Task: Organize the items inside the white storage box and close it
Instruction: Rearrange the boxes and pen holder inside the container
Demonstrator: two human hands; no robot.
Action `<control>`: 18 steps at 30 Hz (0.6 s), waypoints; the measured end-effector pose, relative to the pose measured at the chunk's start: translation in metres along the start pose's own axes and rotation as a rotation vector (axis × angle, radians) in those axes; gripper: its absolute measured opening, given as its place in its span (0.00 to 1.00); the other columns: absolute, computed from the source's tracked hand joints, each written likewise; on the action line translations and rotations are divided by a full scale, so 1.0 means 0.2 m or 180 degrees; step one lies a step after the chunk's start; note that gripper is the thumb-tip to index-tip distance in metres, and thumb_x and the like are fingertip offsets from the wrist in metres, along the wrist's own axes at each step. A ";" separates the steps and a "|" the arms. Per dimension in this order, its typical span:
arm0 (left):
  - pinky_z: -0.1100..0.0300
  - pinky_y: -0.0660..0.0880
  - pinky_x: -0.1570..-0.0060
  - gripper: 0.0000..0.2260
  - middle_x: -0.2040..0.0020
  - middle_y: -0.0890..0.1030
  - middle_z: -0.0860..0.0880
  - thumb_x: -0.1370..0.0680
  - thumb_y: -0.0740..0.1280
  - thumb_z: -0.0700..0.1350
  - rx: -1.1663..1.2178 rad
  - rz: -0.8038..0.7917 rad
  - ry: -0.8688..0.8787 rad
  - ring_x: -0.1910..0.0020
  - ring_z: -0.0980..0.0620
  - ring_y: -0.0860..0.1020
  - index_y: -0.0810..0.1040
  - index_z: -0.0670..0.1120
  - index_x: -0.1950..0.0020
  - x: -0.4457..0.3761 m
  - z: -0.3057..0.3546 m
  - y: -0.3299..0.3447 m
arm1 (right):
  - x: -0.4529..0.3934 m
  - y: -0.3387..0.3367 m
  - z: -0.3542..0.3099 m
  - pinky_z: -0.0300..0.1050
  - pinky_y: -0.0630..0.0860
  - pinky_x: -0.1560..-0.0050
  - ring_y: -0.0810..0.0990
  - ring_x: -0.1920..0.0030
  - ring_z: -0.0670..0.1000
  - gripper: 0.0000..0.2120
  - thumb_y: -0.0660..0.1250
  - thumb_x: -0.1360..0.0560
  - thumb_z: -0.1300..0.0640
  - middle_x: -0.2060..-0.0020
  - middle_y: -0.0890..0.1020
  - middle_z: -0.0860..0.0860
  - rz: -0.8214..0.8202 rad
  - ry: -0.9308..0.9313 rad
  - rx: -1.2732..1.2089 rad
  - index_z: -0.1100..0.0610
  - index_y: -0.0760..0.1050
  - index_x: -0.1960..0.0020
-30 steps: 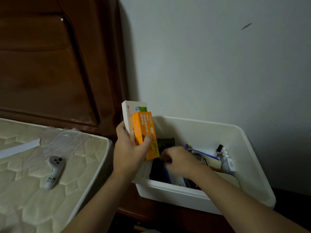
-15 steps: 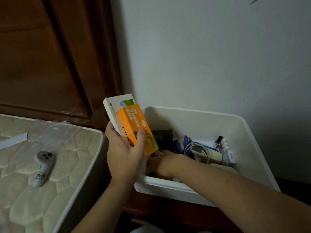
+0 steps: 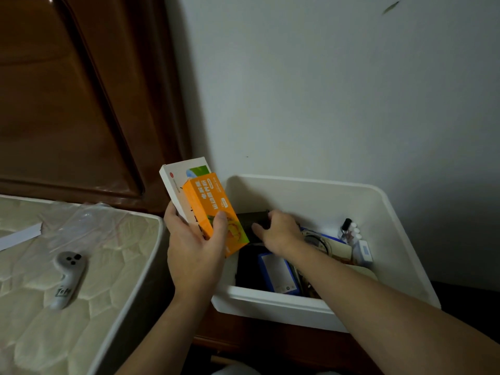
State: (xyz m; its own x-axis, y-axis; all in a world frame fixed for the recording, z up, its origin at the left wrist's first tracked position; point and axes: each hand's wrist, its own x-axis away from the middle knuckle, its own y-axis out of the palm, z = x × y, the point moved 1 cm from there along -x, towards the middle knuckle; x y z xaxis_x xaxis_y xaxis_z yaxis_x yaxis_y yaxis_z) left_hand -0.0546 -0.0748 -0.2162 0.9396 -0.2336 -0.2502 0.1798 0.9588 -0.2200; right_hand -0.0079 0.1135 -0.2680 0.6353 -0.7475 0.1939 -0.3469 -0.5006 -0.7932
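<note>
Holding an orange box [image 3: 215, 215] and a white box [image 3: 180, 182] together in your left hand [image 3: 193, 251] just left of the white storage box [image 3: 389, 239], likely clearing room, while your right hand [image 3: 278, 234] grips a black item [image 3: 250, 219] inside

Two bare forearms come up from the lower edge of the view, each ending in a bare hand. The left hand [image 3: 193, 255] wears no ring, watch or glove, and its thumbnail is short and unpainted. The right hand [image 3: 280, 234] is likewise free of jewellery. No sleeve or cuff shows on either forearm as far as the view reaches.
</note>
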 end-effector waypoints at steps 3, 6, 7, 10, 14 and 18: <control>0.52 0.81 0.45 0.35 0.46 0.82 0.65 0.26 0.72 0.63 -0.0039 0.0023 -0.0006 0.47 0.67 0.81 0.64 0.56 0.23 0.00 0.00 0.00 | 0.00 0.03 0.02 0.45 0.72 0.55 0.80 0.47 0.55 0.14 0.68 0.18 0.47 0.43 0.81 0.56 -0.0001 -0.0224 0.0173 0.55 0.76 0.39; 0.49 0.81 0.44 0.34 0.45 0.82 0.64 0.25 0.72 0.63 -0.0047 0.0027 -0.0020 0.47 0.65 0.82 0.64 0.57 0.23 0.00 0.00 0.00 | 0.03 -0.01 0.02 0.49 0.75 0.57 0.80 0.53 0.55 0.07 0.63 0.15 0.50 0.48 0.81 0.54 0.0131 -0.0378 -0.0086 0.54 0.70 0.46; 0.49 0.81 0.44 0.34 0.45 0.82 0.65 0.24 0.72 0.62 -0.0063 0.0022 -0.0013 0.46 0.65 0.82 0.63 0.57 0.23 0.01 0.00 0.00 | 0.05 -0.06 0.02 0.53 0.79 0.57 0.81 0.53 0.56 0.07 0.61 0.14 0.51 0.51 0.80 0.54 0.0293 -0.0371 -0.0457 0.54 0.68 0.46; 0.45 0.82 0.43 0.33 0.44 0.82 0.61 0.22 0.73 0.60 -0.0179 0.0034 -0.0031 0.45 0.60 0.83 0.62 0.56 0.22 0.00 0.01 0.00 | 0.14 -0.24 0.05 0.62 0.83 0.58 0.83 0.59 0.57 0.07 0.56 0.13 0.50 0.56 0.81 0.53 0.0851 -0.0570 -0.0927 0.54 0.67 0.45; 0.44 0.84 0.48 0.34 0.44 0.82 0.58 0.23 0.72 0.60 -0.0627 -0.0050 0.0194 0.49 0.59 0.82 0.61 0.56 0.22 0.01 0.05 0.00 | 0.34 -0.48 0.22 0.46 0.74 0.71 0.77 0.67 0.46 0.07 0.61 0.16 0.47 0.63 0.78 0.46 0.1419 -0.1252 -0.0202 0.49 0.69 0.49; 0.52 0.77 0.59 0.33 0.40 0.78 0.53 0.22 0.70 0.60 -0.1775 -0.0585 0.0849 0.51 0.50 0.82 0.60 0.51 0.23 0.00 0.13 0.05 | 0.51 -0.51 0.39 0.38 0.68 0.67 0.74 0.64 0.41 0.10 0.68 0.20 0.43 0.63 0.74 0.39 0.1114 -0.1452 0.0305 0.44 0.70 0.55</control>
State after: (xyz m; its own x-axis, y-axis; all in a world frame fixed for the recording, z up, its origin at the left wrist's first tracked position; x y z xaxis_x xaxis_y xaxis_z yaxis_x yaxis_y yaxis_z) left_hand -0.0448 -0.0608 -0.1938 0.7902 -0.4872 -0.3718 0.0851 0.6881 -0.7207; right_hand 0.1463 0.1217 -0.2117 0.7345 -0.5869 -0.3407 -0.5392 -0.1999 -0.8181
